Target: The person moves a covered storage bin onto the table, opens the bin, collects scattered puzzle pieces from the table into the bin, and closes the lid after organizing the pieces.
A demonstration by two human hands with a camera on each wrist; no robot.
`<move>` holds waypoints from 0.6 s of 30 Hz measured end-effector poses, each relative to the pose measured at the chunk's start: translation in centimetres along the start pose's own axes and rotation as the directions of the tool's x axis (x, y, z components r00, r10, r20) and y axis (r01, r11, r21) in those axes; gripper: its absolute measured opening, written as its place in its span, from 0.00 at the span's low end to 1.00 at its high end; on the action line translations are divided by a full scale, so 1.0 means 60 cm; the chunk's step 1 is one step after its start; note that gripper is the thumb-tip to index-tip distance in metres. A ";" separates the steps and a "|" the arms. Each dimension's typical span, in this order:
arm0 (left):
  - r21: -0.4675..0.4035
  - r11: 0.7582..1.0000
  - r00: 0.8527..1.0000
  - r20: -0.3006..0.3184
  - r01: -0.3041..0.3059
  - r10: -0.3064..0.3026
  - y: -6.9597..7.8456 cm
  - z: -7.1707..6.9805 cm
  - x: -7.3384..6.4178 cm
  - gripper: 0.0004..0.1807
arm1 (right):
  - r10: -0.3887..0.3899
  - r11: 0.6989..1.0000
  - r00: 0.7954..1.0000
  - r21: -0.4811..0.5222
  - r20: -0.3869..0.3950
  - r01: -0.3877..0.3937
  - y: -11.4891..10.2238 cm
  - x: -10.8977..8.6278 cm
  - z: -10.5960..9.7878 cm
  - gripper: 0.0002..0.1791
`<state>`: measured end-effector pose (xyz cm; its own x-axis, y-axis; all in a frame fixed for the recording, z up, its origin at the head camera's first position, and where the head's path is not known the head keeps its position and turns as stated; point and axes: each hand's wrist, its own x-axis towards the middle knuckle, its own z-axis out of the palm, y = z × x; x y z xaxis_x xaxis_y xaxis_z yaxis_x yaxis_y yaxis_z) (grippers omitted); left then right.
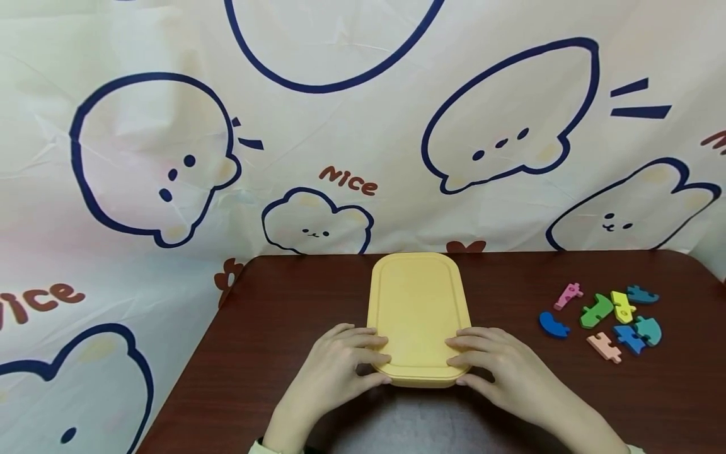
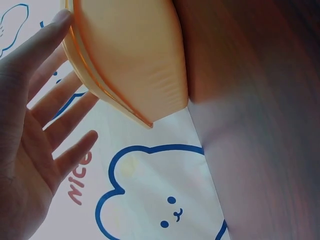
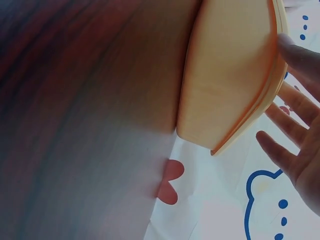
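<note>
A yellow lidded box (image 1: 422, 383) with rounded corners stands on the table, its long side pointing away from me. Its flat lid (image 1: 420, 309) is on. My left hand (image 1: 343, 362) holds the near left corner of the lid, fingertips on top and thumb at the front rim. At the near right corner my right hand (image 1: 501, 366) has the same hold. In the left wrist view the thumb touches the lid rim (image 2: 95, 82) above the smooth box wall (image 2: 135, 45). The right wrist view shows that thumb on the rim too, with the little finger free of it. The box's inside is hidden.
Several colourful puzzle pieces lie loose at the right, among them a green piece (image 1: 597, 311), a pink piece (image 1: 568, 296) and a peach piece (image 1: 604, 347). The dark brown table (image 1: 283, 302) ends at a white cloth (image 1: 397, 139) printed with cartoon outlines.
</note>
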<state>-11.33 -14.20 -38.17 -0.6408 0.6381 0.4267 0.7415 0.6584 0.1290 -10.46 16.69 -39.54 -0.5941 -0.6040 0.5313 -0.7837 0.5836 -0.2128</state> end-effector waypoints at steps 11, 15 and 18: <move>-0.003 1.000 0.999 -0.035 -0.002 0.002 -0.002 0.002 -0.001 0.13 | 0.021 1.000 0.999 -0.003 0.042 -0.021 0.003 0.003 -0.007 0.14; -0.002 1.000 0.999 -0.047 -0.004 0.004 -0.002 0.004 0.000 0.14 | 0.022 1.000 0.998 -0.009 0.054 -0.021 0.003 0.004 -0.006 0.15; -0.004 1.000 0.998 -0.055 -0.004 0.004 -0.003 0.006 0.000 0.14 | 0.027 1.000 0.998 -0.006 0.054 -0.026 0.004 0.004 -0.005 0.15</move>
<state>-11.52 -14.16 -38.49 -0.6261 0.6175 0.4761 0.7449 0.6541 0.1313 -10.71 16.84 -39.21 -0.6236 -0.6167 0.4804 -0.7667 0.6024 -0.2219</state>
